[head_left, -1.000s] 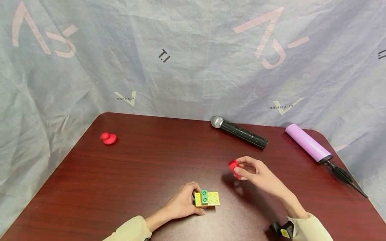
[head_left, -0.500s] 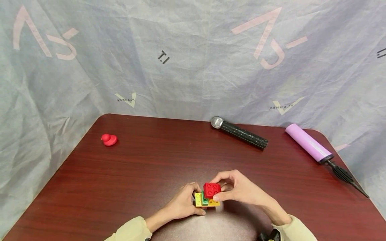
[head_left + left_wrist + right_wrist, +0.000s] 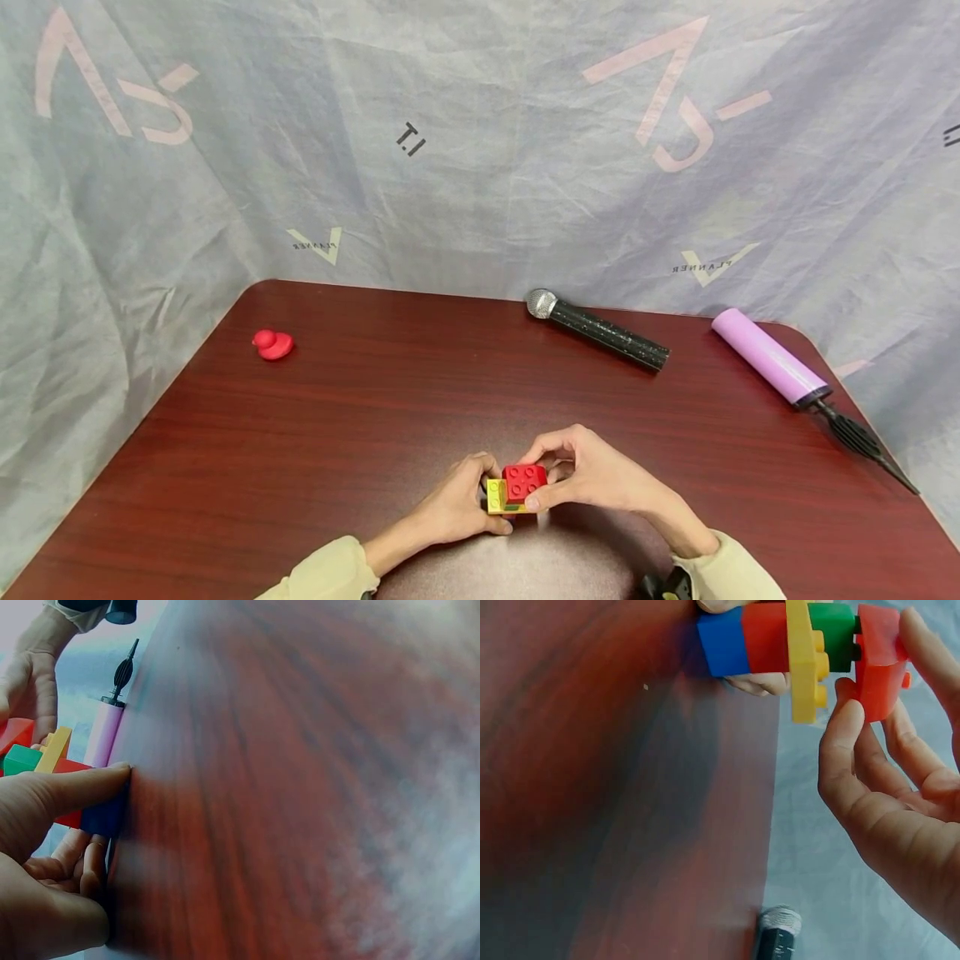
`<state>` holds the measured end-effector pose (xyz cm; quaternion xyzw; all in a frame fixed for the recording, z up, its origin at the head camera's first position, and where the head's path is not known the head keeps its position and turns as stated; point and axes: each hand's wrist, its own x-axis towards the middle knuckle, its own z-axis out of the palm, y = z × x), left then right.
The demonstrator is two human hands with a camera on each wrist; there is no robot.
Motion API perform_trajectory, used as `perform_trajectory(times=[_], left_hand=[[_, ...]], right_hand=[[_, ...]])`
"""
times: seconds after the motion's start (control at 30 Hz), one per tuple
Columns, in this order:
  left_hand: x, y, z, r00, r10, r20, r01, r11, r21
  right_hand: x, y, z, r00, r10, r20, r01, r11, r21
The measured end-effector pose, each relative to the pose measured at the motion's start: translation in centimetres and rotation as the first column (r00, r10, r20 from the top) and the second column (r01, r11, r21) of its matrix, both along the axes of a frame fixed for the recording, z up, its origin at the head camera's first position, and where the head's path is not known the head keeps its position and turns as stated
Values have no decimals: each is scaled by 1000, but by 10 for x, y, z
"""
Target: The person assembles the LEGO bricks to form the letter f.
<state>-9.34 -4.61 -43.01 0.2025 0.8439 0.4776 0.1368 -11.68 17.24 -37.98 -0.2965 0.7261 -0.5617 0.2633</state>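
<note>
My left hand (image 3: 450, 504) grips the lower part of a stack of toy building bricks near the table's front. In the right wrist view the stack runs from a blue brick (image 3: 724, 643) through a red brick (image 3: 766, 637) and a wider yellow brick (image 3: 802, 671) to a green brick (image 3: 832, 634). Thumb and fingers of my right hand (image 3: 603, 473) pinch a second red brick (image 3: 523, 478) with four-stud top, right at the green brick's studs. A narrow gap with studs shows between the two. From the head, this red brick covers most of the green one.
On the dark red table (image 3: 360, 400), a red toy duck (image 3: 273, 344) sits far left. A black microphone (image 3: 600, 332) lies at the back. A purple hand pump (image 3: 772, 357) with a black nozzle lies along the right edge. Grey cloth (image 3: 450, 167) hangs behind.
My right hand has brought the red brick leftward over the stack, then lowered it onto the green brick's studs. My left hand has kept its grip in place.
</note>
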Motion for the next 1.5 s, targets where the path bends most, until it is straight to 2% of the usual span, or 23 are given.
perform_trajectory(times=[0.4,0.83,1.5], left_hand=[[-1,0,-1,1000,-19,18,18,1000,24],[-1,-1,-2,999,-20,39,18,999,51],[-3,-1,1,1000,-29,-4,29,999,40]], right_hand=[[1,-3,9,998,-54,-43,59,992,112],[2,-3,15,997,-53,-48,59,989,138],[4,-8,24,993,-74,-89,91,974,206]])
